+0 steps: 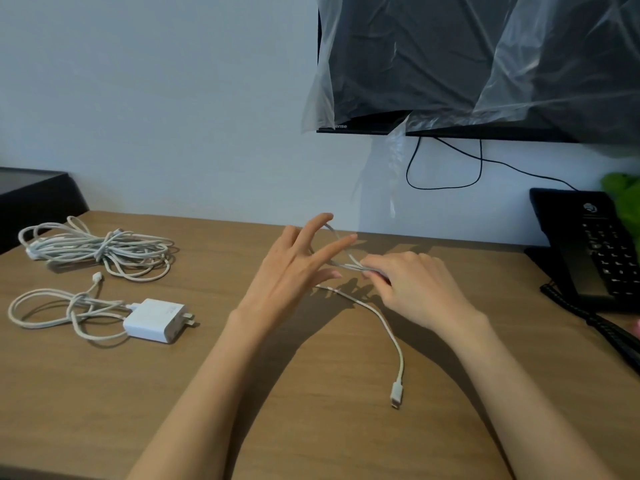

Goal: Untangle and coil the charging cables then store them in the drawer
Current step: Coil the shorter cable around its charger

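Strands of the white cable [401, 362] sit near the middle of the counter [311, 427], strung between our two hands. Our left hand [294, 271] is spread with straight fingers, and the cable loops over them without being gripped. Our right hand [415, 289], just toward 3 o'clock of the left, is curled and pinches the gathered strands at its fingertips. From that pinch the loose tail runs toward 5 o'clock and lies on the wood, ending in a connector [395, 396].

Well apart, toward 10 o'clock, we see a tangled bundle [100, 249] of pale cable lying on the counter. Below it, toward 9 o'clock, a second cable [45, 318] lies in loose loops, plugged into a white adapter [156, 320] with its prongs pointing toward the middle.

At 3 o'clock a black telephone [595, 247] stands at the counter's edge, its coiled cord trailing toward 4 o'clock. At 1 o'clock a dark screen [433, 64] hangs on the wall under clear plastic sheeting [554, 81], with a thin black wire [479, 168] drooping beneath it.
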